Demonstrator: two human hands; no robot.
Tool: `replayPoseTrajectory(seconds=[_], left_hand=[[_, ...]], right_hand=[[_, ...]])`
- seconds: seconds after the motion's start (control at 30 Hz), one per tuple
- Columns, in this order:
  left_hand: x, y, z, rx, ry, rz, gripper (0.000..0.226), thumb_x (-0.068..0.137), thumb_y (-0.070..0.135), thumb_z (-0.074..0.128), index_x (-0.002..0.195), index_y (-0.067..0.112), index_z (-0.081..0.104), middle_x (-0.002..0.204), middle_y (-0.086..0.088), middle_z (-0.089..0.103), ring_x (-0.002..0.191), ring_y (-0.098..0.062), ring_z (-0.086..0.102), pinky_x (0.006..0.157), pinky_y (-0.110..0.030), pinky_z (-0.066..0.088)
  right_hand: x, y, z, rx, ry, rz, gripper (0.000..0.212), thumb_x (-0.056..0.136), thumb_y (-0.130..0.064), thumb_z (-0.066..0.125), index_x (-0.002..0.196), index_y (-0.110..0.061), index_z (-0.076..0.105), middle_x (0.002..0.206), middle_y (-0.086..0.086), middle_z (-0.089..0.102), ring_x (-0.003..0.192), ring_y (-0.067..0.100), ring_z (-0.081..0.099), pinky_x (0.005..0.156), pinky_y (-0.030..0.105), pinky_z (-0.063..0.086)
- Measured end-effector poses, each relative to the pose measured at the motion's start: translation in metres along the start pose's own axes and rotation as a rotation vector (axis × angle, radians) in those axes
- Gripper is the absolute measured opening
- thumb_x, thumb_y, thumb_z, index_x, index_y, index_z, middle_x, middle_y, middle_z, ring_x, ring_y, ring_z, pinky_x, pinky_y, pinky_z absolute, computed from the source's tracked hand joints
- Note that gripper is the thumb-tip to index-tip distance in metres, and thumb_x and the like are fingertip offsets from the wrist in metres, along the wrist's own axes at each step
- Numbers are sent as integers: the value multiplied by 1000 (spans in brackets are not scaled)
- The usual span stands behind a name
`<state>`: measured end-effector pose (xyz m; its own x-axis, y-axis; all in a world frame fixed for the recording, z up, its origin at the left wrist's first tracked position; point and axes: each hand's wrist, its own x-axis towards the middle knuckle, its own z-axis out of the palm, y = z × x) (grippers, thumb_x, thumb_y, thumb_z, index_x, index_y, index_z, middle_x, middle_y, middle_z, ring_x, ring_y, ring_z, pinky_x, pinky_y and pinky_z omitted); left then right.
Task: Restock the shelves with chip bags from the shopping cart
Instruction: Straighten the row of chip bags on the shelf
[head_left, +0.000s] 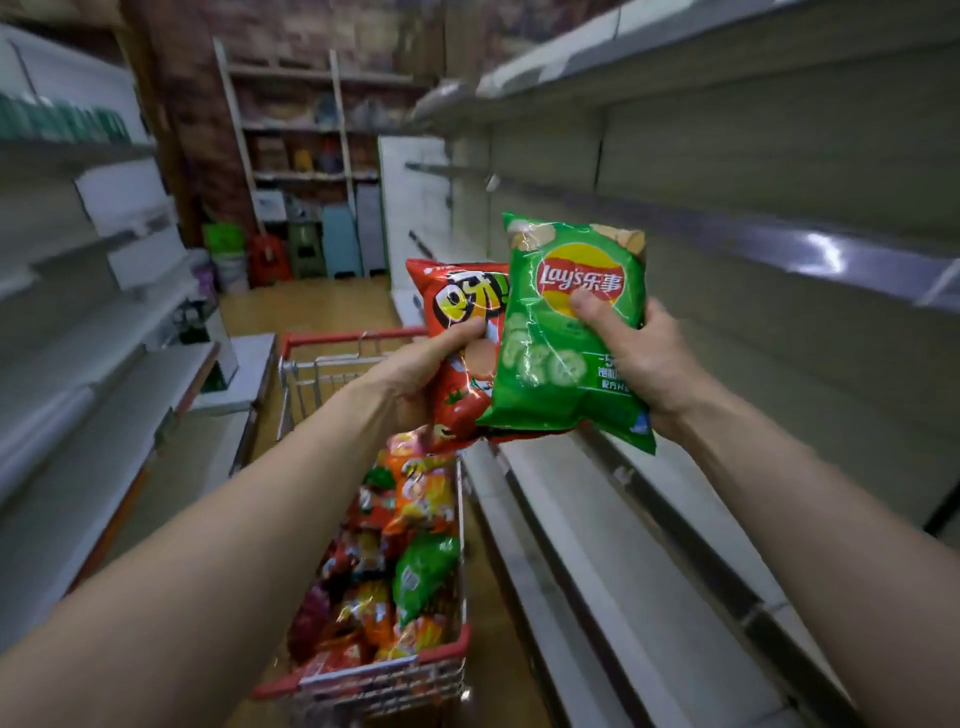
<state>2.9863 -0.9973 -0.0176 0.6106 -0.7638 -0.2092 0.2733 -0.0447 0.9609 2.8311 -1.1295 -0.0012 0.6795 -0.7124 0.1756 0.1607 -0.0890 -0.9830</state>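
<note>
Green chip bag (569, 338) overlaps red bag (457, 322), beside shelf edge (753, 241).

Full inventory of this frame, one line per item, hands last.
green Lay's bag: 1, green, held up at centre
red chip bag: 1, red, partly behind green Lay's bag
shopping cart: 1, wire with red trim, in aisle, low centre
bags in cart: many, red, orange, green, piled inside shopping cart
right shelves: several tiers, pale grey, right side
left shelves: several tiers, white, left side
back rack: 1, pale frame, blurred goods, aisle end
left hand: 1, grips red chip bag
right hand: 1, grips green Lay's bag
</note>
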Motion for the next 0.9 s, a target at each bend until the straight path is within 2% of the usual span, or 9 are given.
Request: replayPoseTrajectory(seconds=[0.07, 0.13, 0.23, 0.33, 0.47, 0.6, 0.73, 0.8, 0.9], left_hand=[[-4, 21, 32, 18, -63, 62, 39, 80, 34, 70, 113, 14, 64, 91, -8, 76, 74, -23, 73, 64, -33, 60], [-7, 40, 64, 39, -121, 109, 39, 84, 35, 68, 116, 14, 64, 96, -9, 75, 78, -24, 73, 70, -35, 60], [-9, 64, 110, 59, -191, 146, 31, 86, 36, 68, 108, 14, 66, 93, -9, 75, 75, -24, 73, 70, -36, 60], [-8, 85, 153, 98, -246, 159, 37, 83, 39, 70, 109, 13, 66, 93, -10, 75, 76, -25, 73, 74, -37, 58], [-4, 107, 204, 193, -333, 136, 40, 83, 44, 69, 109, 13, 69, 96, -11, 75, 77, -25, 72, 76, -38, 58], [4, 119, 249, 266, -419, 117, 40, 82, 46, 68, 104, 12, 70, 98, -11, 74, 78, -25, 71, 79, -42, 58], [14, 124, 293, 356, -547, 75, 47, 85, 48, 64, 110, 8, 69, 107, -15, 71, 75, -27, 69, 79, -42, 58], [18, 125, 315, 374, -635, 61, 48, 88, 47, 59, 111, 5, 68, 106, -17, 70, 71, -26, 70, 72, -40, 60], [22, 122, 348, 388, -779, 48, 50, 88, 46, 60, 113, 3, 69, 114, -19, 68, 90, -31, 68, 92, -46, 53]], right_hand=[[-7, -29, -25, -22, 68, -61, 58, 71, -44, 81, 117, -16, 58, 103, 7, 74, 85, 24, 74, 79, 46, 59], [-15, -56, -49, -25, 123, -95, 51, 76, -40, 79, 115, -15, 59, 101, 7, 74, 81, 22, 74, 71, 40, 61], [-27, -90, -84, -33, 211, -87, 35, 80, -37, 76, 105, -16, 62, 92, 8, 75, 73, 21, 74, 60, 35, 59], [-37, -119, -119, -49, 289, -25, 49, 79, -43, 77, 112, -10, 62, 90, 11, 75, 69, 25, 74, 56, 38, 59], [-51, -149, -158, -42, 360, 48, 58, 80, -44, 75, 117, -2, 60, 90, 16, 73, 55, 23, 71, 42, 31, 54], [-60, -167, -194, -73, 425, 78, 58, 80, -47, 73, 115, -3, 62, 83, 16, 75, 59, 26, 72, 48, 33, 57], [-71, -180, -231, -96, 424, 113, 54, 82, -53, 67, 111, -8, 69, 96, 16, 74, 84, 31, 72, 77, 41, 58], [-76, -187, -248, -100, 429, 114, 46, 85, -50, 64, 102, -8, 71, 92, 16, 74, 77, 29, 71, 70, 39, 60], [-87, -199, -267, -99, 481, 129, 32, 91, -37, 60, 81, -9, 70, 68, 13, 70, 52, 23, 67, 49, 35, 59]])
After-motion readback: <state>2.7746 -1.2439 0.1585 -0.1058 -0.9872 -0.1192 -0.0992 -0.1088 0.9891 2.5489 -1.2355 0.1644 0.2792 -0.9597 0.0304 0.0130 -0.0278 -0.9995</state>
